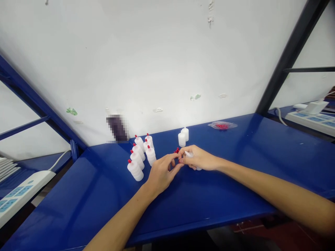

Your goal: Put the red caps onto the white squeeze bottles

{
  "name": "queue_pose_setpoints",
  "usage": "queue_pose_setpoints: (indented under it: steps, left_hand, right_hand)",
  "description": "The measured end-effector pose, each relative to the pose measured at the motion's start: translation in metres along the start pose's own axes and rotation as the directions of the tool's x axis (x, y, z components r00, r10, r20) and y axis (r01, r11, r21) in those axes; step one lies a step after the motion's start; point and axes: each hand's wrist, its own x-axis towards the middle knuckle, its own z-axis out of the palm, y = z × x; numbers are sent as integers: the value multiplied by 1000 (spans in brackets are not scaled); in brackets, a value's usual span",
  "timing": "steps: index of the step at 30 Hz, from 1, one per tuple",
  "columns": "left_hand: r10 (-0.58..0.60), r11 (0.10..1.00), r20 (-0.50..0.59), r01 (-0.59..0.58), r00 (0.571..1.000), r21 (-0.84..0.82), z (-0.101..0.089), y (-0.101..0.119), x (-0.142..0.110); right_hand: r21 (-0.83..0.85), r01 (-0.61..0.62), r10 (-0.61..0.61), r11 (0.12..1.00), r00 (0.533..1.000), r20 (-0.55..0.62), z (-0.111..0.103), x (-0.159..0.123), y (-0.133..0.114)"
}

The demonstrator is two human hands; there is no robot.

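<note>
In the head view, the right hand point(197, 157) grips a bare-tipped bottle point(188, 154); the left hand point(160, 171) is narrowed beside it — whether holding anything, I cannot tell. Seven red-capped bottles point(136, 170) left of the left hand look finished — two uncapped bottles point(181, 140) beyond the right apparently remain.

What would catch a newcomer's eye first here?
Probably the red-tipped white bottles, standing together on the blue table, left of centre. Next, the left hand and right hand, close together mid-table, the right holding another white bottle. A clear bag of red pieces lies back right, near the wall.
</note>
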Motion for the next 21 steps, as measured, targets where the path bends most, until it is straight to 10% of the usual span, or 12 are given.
queue_pose_setpoints:
  steps: [8, 12, 15, 21]
  left_hand:
    - [84, 992, -55, -78, 995, 101, -5, 7, 4]
    - [-17, 998, -111, 10, 994, -65, -1, 10, 1]
    - [-57, 987, -119, 38, 991, -153, 1, 13, -1]
    - [-53, 970, -84, 32, 995, -239, 4, 18, -3]
  right_hand:
    - [287, -42, 19, 957, 996, 84, 5, 2, 8]
    - [-156, 109, -109, 982, 994, 7, 4, -6, 2]
    - [-579, 203, -246, 790, 969, 4, 4, -12, -1]
    - [-758, 227, -238, 612, 966, 97, 10, -18, -3]
